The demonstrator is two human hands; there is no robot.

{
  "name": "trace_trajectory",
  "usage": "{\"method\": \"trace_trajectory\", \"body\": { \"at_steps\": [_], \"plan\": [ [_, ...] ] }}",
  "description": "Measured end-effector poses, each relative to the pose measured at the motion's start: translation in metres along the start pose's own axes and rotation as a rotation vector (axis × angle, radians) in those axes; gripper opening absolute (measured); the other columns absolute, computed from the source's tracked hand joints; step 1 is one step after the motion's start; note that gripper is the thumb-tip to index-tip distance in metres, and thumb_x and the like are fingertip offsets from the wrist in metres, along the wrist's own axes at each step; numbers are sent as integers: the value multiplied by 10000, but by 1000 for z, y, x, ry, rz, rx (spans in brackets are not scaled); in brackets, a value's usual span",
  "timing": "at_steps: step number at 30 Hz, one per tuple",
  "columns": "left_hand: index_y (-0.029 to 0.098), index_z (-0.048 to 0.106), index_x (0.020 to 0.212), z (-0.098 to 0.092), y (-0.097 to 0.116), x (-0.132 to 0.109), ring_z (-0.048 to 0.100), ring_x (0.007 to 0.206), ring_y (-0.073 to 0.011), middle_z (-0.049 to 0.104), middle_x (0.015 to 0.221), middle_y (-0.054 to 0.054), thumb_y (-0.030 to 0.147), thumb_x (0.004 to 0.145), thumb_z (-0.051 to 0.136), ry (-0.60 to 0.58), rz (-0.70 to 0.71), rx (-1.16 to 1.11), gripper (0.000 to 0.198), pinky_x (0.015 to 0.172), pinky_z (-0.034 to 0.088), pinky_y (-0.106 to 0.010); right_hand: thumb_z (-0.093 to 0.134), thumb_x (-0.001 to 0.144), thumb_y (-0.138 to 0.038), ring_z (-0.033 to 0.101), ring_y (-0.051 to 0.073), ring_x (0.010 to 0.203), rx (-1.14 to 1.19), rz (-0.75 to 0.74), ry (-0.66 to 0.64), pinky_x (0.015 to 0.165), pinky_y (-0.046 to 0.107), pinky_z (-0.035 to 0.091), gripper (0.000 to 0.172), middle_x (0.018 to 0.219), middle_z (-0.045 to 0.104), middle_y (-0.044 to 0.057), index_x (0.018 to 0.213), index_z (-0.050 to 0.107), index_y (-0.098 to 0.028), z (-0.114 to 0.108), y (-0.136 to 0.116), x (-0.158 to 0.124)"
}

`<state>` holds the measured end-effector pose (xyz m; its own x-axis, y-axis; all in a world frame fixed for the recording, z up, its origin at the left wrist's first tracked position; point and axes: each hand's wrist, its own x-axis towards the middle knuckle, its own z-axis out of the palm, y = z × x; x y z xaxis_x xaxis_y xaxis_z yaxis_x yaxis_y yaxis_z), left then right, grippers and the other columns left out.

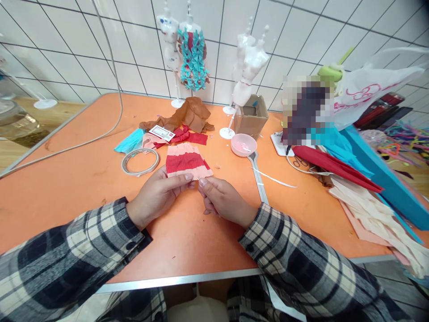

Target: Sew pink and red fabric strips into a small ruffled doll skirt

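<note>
You work near the middle of an orange tabletop [187, 250], its metal-trimmed front edge [174, 280] running between you and your hands. Orange surface stretches from the trim to your fingers and leftward to a pale cord [118, 96]; a tape roll [140, 171] bounds your left hand [157, 192] on the far side, and a gray tool [259, 179] lies just beyond your right hand [228, 199]. Held just above the table between both hands is a striped piece [182, 163], crinkled, a broad red band between two pale pink ones, its right side slanting outward toward you. Your left thumb presses its lower edge against the fingers beneath; your right thumb and forefinger, nearly closed, pinch the same edge near the right corner.
</note>
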<state>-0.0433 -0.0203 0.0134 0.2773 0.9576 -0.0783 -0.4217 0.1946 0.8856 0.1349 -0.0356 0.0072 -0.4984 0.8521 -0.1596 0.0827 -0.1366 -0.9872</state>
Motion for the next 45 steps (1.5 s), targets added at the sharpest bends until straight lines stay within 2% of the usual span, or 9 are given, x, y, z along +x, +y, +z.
{"method": "trace_trajectory", "body": {
  "at_steps": [20, 25, 28, 32, 36, 38, 41, 43, 45],
  "plan": [
    [172, 819, 1054, -5, -1, 1, 741, 979, -253, 813, 1047, -88, 182, 778, 837, -21, 21, 54, 277, 899, 599, -358, 410, 1067, -419, 395, 82, 411, -35, 8, -31, 499, 208, 470, 407, 454, 402, -99, 707, 383, -233, 0, -1, 1],
    [164, 821, 991, -4, -2, 1, 736, 949, -235, 814, 1006, -81, 183, 779, 832, -15, 16, 39, 214, 882, 602, -341, 414, 1060, -426, 389, 79, 423, -9, -3, -42, 507, 212, 490, 403, 473, 398, -98, 710, 380, -231, 0, -1, 1],
    [162, 812, 922, -2, -1, 2, 729, 870, -203, 808, 948, -67, 163, 760, 835, 11, 9, -4, 164, 822, 606, -301, 429, 1042, -474, 389, 80, 435, -11, -2, -49, 505, 217, 495, 405, 492, 397, -95, 721, 391, -230, -1, 1, 1],
    [162, 784, 821, -1, 4, 3, 671, 674, -137, 762, 777, -27, 90, 720, 811, 118, 22, -105, 126, 663, 582, -230, 549, 964, -545, 420, 92, 511, -21, -17, -66, 511, 222, 511, 381, 574, 417, -80, 785, 475, -217, -4, 0, -2],
    [152, 774, 799, -5, 6, 3, 644, 636, -127, 732, 712, -25, 83, 692, 786, 124, 12, -197, 128, 636, 579, -224, 678, 875, -516, 425, 103, 568, -55, -52, 18, 523, 224, 514, 327, 632, 398, -75, 876, 554, -213, -5, -4, -6],
    [156, 780, 804, -4, 6, 2, 643, 642, -132, 732, 703, -26, 91, 704, 782, 89, 9, -178, 119, 660, 584, -236, 668, 876, -470, 403, 100, 542, -80, -66, 66, 518, 223, 493, 280, 617, 380, -82, 951, 608, -207, -5, -5, -6],
    [177, 801, 863, 2, 5, 0, 666, 700, -156, 771, 793, -35, 97, 724, 778, 43, 34, -107, 162, 682, 578, -259, 629, 896, -461, 407, 104, 529, -64, -115, 114, 523, 232, 476, 329, 610, 375, -87, 1097, 646, -202, -4, -5, -6],
    [197, 808, 891, 4, 5, -1, 690, 760, -179, 793, 869, -37, 98, 717, 784, 49, 43, -76, 202, 699, 575, -277, 642, 889, -453, 383, 101, 520, -116, -110, 148, 514, 227, 436, 314, 584, 348, -92, 1062, 664, -191, -4, -4, -5],
    [187, 797, 817, 3, 5, 0, 691, 754, -178, 786, 823, -36, 106, 717, 785, 78, 8, -74, 129, 713, 575, -284, 661, 875, -408, 357, 95, 520, -217, -87, 155, 505, 220, 381, 253, 560, 335, -93, 983, 686, -181, -4, -3, -5]
  ]
}}
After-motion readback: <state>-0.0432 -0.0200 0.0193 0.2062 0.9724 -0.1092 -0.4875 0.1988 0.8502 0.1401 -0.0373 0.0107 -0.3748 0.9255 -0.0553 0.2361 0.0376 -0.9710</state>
